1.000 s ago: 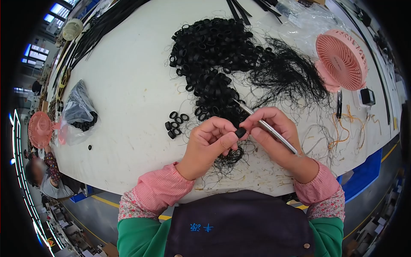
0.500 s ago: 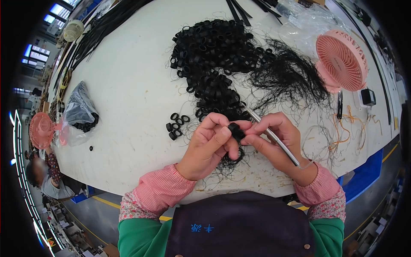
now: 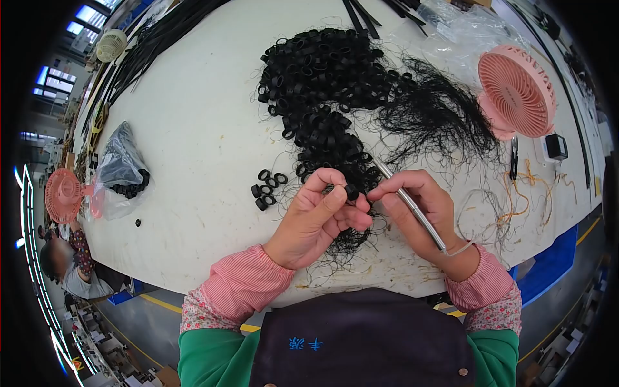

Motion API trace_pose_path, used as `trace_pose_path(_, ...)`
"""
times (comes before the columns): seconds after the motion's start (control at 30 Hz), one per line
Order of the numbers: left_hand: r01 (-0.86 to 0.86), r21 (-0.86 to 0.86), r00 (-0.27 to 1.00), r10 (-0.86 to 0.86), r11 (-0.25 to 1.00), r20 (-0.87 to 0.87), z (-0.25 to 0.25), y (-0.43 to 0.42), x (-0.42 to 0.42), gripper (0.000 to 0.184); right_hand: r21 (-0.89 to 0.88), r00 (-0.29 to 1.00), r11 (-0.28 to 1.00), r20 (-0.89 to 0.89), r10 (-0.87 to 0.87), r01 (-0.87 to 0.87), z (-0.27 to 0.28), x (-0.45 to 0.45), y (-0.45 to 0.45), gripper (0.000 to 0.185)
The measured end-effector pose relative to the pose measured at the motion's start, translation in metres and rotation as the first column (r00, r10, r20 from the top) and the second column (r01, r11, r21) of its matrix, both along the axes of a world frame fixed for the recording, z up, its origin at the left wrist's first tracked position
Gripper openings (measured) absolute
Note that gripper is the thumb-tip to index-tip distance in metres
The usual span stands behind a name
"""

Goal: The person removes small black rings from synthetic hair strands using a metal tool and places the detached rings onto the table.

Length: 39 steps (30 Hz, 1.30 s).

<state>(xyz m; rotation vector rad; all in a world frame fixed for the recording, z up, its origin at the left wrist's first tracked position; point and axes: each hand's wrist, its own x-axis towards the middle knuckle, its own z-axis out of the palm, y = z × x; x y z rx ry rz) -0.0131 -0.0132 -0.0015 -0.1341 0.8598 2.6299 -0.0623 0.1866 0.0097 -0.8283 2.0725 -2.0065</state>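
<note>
Between its thumb and fingers, my left hand (image 3: 314, 218) pinches a small black ring (image 3: 351, 191). My right hand (image 3: 416, 209) is wrapped round a silver metal pen-like tool (image 3: 412, 209) that slants up to the left, and its fingertips are close to the ring's right side. Beyond both hands a large pile of black rings (image 3: 322, 71) spreads over the white table (image 3: 193, 148). Several loose rings (image 3: 265, 190) lie left of my hands. A tangle of thin black threads (image 3: 438, 116) lies right of the pile.
A pink fan (image 3: 516, 90) stands at the right, near a black tool (image 3: 514, 158) and orange string (image 3: 516, 200). Plastic bags (image 3: 122, 168) with black rings lie at the left. Black strips (image 3: 148, 39) run along the far left edge. A person (image 3: 68, 264) sits beyond the left edge.
The ring has turned between my left fingers and shifted slightly up and left. My right fingertips have moved a little off it, and the metal tool has moved slightly right and down.
</note>
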Motion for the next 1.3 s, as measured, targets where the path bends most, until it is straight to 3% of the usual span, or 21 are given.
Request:
trace_pose_path(0.17, 0.018, -0.016, 1.0, -0.018, 1.0, 0.019, 0.0, -0.001, -0.001, 0.012, -0.098, 0.991, 0.995, 0.13, 0.032, -0.019, 0.009, -0.001, 0.004, 0.021)
trace_pose_path(0.33, 0.017, -0.034, 0.998, -0.015, 0.999, 0.057, 0.0, 0.0, 0.0, 0.011, -0.123, 0.991, 0.992, 0.126, 0.045, -0.029, 0.009, -0.003, 0.008, 0.023)
trace_pose_path(0.4, -0.002, -0.039, 0.997, 0.005, 0.999, 0.083, 0.0, 0.002, 0.0, 0.011, -0.006, 0.997, 0.999, 0.053, 0.053, -0.052, 0.005, -0.004, 0.005, 0.023)
trace_pose_path(0.67, 0.117, -0.098, 0.993, -0.119, 0.988, -0.018, 0.003, 0.006, 0.003, 0.012, -0.011, 0.995, 0.997, 0.061, 0.08, -0.079, 0.0, 0.0, 0.0, 0.023)
trace_pose_path(0.87, 0.152, -0.139, 0.988, -0.152, 0.979, 0.01, 0.002, 0.006, 0.003, 0.012, 0.053, 0.994, 0.997, -0.093, 0.061, -0.056, -0.001, -0.004, 0.001, 0.024)
trace_pose_path(0.97, 0.117, -0.154, 0.992, -0.108, 0.981, 0.068, 0.007, 0.009, 0.003, 0.012, 0.062, 0.998, 0.997, -0.027, 0.055, -0.054, 0.001, -0.002, -0.001, 0.022)
trace_pose_path(1.03, 0.084, -0.143, 0.992, -0.07, 0.986, 0.106, 0.009, 0.009, 0.003, 0.012, -0.06, 0.999, 0.997, 0.034, -0.036, 0.038, 0.002, -0.001, -0.003, 0.02)
trace_pose_path(1.07, 0.051, -0.118, 0.993, -0.037, 0.992, 0.113, 0.008, 0.007, 0.002, 0.012, -0.063, 0.984, 0.997, 0.175, -0.043, 0.055, 0.017, 0.002, -0.002, 0.018)
trace_pose_path(1.1, 0.017, -0.094, 0.993, -0.005, 0.995, 0.122, 0.008, 0.006, 0.001, 0.012, -0.063, 0.984, 0.997, 0.174, -0.04, 0.052, 0.014, -0.002, 0.003, 0.018)
trace_pose_path(1.17, 0.006, -0.093, 0.991, 0.007, 0.996, 0.13, 0.008, 0.005, 0.001, 0.012, -0.075, 0.988, 0.988, -0.082, 0.128, -0.135, 0.007, -0.012, 0.016, 0.018)
trace_pose_path(1.3, 0.0, -0.096, 0.99, 0.014, 0.995, 0.138, 0.006, 0.005, 0.001, 0.012, -0.062, 0.984, 0.983, -0.066, 0.168, -0.172, 0.011, -0.01, 0.013, 0.017)
